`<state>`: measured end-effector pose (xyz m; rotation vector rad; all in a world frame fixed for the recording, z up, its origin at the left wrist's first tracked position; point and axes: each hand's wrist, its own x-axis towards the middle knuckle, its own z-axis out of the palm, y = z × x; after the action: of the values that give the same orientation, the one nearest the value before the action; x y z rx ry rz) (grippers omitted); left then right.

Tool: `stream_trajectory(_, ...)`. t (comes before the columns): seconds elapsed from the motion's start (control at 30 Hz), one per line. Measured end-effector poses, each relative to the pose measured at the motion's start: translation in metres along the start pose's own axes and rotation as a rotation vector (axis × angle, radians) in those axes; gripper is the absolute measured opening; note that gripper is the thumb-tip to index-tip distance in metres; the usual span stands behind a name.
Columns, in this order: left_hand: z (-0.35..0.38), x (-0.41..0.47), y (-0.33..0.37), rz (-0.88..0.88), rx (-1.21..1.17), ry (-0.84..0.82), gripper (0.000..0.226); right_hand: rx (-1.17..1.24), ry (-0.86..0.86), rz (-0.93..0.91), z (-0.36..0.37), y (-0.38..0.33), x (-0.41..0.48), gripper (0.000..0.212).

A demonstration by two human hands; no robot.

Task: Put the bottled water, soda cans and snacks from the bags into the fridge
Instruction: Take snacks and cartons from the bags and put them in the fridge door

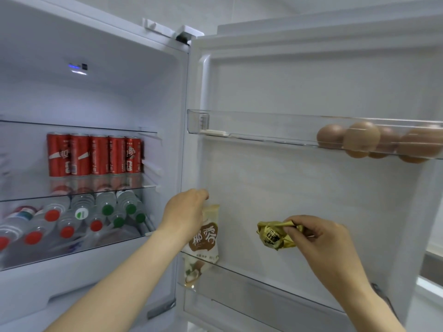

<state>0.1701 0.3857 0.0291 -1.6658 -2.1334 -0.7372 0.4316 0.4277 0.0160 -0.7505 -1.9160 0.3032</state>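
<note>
The fridge stands open in front of me. My left hand [185,213] grips the top of a cream and brown snack packet [205,240], which stands upright at the left end of the lower door bin [275,295]. My right hand [321,238] pinches a crumpled gold-wrapped snack [273,234] in the air above that bin, near the door's inner wall. Several red soda cans [96,155] stand in a row on the middle glass shelf. Beneath them, several water bottles [79,216] with red and green caps lie on their sides.
A clear upper door bin [251,127] holds several brown eggs [374,141] at its right end. The top shelf of the fridge [79,104] holds nothing. A white drawer front [79,279] sits below the bottle shelf. The bags are out of view.
</note>
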Motion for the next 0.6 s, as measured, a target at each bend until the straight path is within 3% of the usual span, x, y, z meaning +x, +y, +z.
stream_trajectory(0.27,0.006,-0.024,0.034,0.174,-0.188,0.103,0.029,-0.052,0.044,0.027,-0.009,0.014,-0.006,0.018)
stream_trajectory(0.47,0.023,-0.043,0.075,0.237,-0.373,0.043,0.022,-0.079,0.078,0.081,-0.029,0.03,-0.021,0.027)
stream_trajectory(0.6,0.042,-0.053,0.098,0.255,-0.46,-0.022,0.023,-0.199,0.112,0.101,-0.045,0.045,-0.034,0.021)
